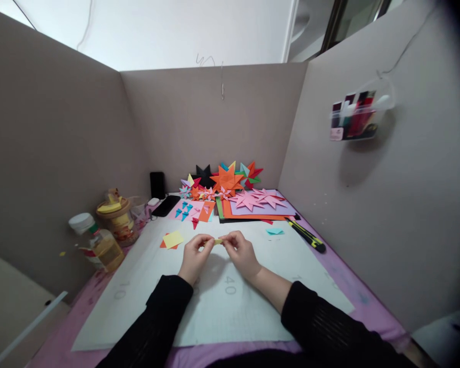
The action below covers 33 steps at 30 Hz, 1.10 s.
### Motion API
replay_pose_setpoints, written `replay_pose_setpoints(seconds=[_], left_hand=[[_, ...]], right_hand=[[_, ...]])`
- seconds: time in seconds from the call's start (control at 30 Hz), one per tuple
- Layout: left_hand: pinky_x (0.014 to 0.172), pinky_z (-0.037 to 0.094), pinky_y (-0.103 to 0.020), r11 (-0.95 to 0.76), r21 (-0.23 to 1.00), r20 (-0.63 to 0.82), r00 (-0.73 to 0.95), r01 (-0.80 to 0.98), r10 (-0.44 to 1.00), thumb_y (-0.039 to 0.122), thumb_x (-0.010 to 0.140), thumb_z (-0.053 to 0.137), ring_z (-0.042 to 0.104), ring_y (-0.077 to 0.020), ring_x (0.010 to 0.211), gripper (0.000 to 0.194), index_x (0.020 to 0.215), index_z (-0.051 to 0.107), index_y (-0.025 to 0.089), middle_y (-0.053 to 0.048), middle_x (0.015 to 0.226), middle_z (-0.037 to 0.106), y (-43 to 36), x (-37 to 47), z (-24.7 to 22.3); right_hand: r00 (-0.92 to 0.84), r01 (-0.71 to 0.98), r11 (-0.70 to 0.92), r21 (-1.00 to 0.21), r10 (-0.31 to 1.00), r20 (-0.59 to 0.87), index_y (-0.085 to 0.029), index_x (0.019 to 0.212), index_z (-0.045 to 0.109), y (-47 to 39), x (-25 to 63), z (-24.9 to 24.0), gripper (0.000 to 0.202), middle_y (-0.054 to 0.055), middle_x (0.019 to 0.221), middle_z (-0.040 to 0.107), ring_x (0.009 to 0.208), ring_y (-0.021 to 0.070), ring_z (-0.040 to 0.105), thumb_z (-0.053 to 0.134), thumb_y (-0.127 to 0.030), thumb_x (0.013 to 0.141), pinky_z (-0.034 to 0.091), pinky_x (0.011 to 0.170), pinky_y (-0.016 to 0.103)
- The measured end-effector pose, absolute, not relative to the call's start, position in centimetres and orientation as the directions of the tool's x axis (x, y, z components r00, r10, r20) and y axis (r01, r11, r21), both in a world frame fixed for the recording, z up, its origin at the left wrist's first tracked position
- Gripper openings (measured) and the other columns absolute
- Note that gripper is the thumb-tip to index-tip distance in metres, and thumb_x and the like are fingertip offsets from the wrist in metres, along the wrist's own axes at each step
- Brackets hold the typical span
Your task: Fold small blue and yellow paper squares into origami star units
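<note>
Between my two hands, just above the white sheet (pixel 230 322), is a small piece of yellow paper (pixel 217 242), seemingly folded. My left hand (pixel 196 255) pinches its left end between thumb and fingers. The right end is pinched the same way by my right hand (pixel 242 254). Fingers cover most of the paper, so its folds cannot be made out. Left of my left hand lies a yellow paper square (pixel 173 239) on top of an orange one (pixel 163 244). A folded turquoise paper piece (pixel 275 231) rests to the right of my right hand.
Behind my hands stand several folded paper stars (pixel 227 180), near stacked coloured sheets (pixel 237 217) and small blue folded pieces (pixel 184 210). A cutter knife (pixel 306 236) lies right. At left are a bottle (pixel 103 248), a tub (pixel 117 217) and a phone (pixel 166 206). Grey partitions (pixel 214 117) enclose the table.
</note>
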<state>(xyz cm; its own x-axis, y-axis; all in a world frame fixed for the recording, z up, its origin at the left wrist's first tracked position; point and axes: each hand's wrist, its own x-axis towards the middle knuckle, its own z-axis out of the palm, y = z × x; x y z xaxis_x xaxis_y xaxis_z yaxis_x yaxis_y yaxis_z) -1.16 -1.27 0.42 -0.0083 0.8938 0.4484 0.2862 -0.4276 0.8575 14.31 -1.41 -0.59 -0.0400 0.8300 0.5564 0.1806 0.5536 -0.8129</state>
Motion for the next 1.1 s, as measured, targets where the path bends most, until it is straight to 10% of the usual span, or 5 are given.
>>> replay_pose_setpoints(seconds=[0.37,0.7,1.1], left_hand=[[0.061,0.042,-0.024,-0.487,0.774,0.52,0.034,0.406,0.854,0.028,0.076,0.054,0.054,-0.0138,0.065,0.015,0.068,0.06,0.018,-0.002,0.069,0.061,-1.8,-1.0,1.3],[0.061,0.041,-0.024,-0.49,0.775,0.504,0.076,0.399,0.86,0.03,0.077,0.053,0.054,-0.0135,0.067,0.016,0.071,0.061,0.017,-0.002,0.07,0.061,-1.9,-0.7,0.9],[0.06,0.039,-0.023,-0.413,0.824,0.411,0.095,0.388,0.907,0.032,0.076,0.052,0.051,-0.013,0.063,0.019,0.065,0.059,0.017,-0.001,0.066,0.059,-1.8,-0.5,1.0]], right_hand=[[0.062,-0.191,0.383,-0.904,0.924,0.378,-0.023,0.085,0.041,-0.4,14.2,-0.5,0.015,0.002,0.081,0.064,0.073,0.0149,0.061,0.053,-0.026,0.077,0.049,0.072,0.033],[-0.081,0.175,0.461,-0.87,0.887,0.454,-0.019,0.07,0.058,-0.7,14.2,-0.2,0.009,0.003,0.082,0.052,0.078,0.0155,0.052,0.055,-0.025,0.076,0.041,0.059,0.025],[-0.028,0.167,0.448,-0.878,0.893,0.45,-0.02,0.061,0.053,-0.9,14.4,0.0,0.015,0.001,0.074,0.051,0.074,0.0152,0.05,0.052,-0.025,0.076,0.039,0.059,0.024]])
